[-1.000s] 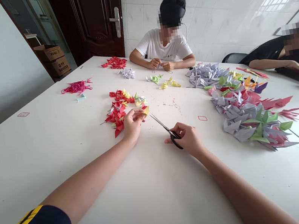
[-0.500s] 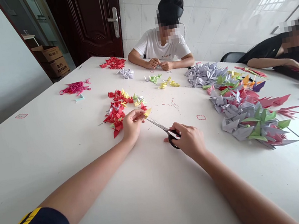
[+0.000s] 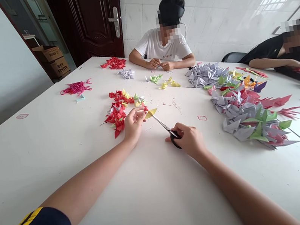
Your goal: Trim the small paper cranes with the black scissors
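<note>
Between the fingertips of my left hand is a yellow folded paper crane. My right hand is closed round the black handles of a pair of scissors. The blades are together, or nearly so, and their tips touch the crane or lie right at it. Just beyond my left hand is a pile of red folded paper cranes with a few yellow, green and white ones mixed in. Tiny red scraps are scattered on the table past the scissors.
A large heap of grey, pink and green paper cranes covers the table's right side. Smaller groups lie farther back, with a pink tangle of string at left. Two people sit across the white table; one wears a white shirt.
The scissor blades have closed from a spread position at the yellow crane. The crane has turned and shows more of its length to the right. Both hands stay almost in place.
</note>
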Demonstrator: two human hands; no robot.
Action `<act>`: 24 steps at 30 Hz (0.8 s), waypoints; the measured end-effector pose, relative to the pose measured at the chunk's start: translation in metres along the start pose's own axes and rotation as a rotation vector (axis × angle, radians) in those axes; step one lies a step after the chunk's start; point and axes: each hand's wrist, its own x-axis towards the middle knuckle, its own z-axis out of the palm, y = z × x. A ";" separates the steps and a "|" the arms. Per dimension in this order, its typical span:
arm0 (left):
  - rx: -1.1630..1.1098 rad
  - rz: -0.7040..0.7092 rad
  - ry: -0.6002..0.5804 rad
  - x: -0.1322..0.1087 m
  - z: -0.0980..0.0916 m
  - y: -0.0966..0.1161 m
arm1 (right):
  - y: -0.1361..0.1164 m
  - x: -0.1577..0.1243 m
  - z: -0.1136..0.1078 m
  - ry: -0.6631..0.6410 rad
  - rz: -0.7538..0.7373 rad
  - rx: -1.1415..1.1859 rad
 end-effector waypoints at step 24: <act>0.057 0.017 0.159 0.004 -0.003 -0.004 | 0.002 0.146 -0.069 0.250 0.291 -0.034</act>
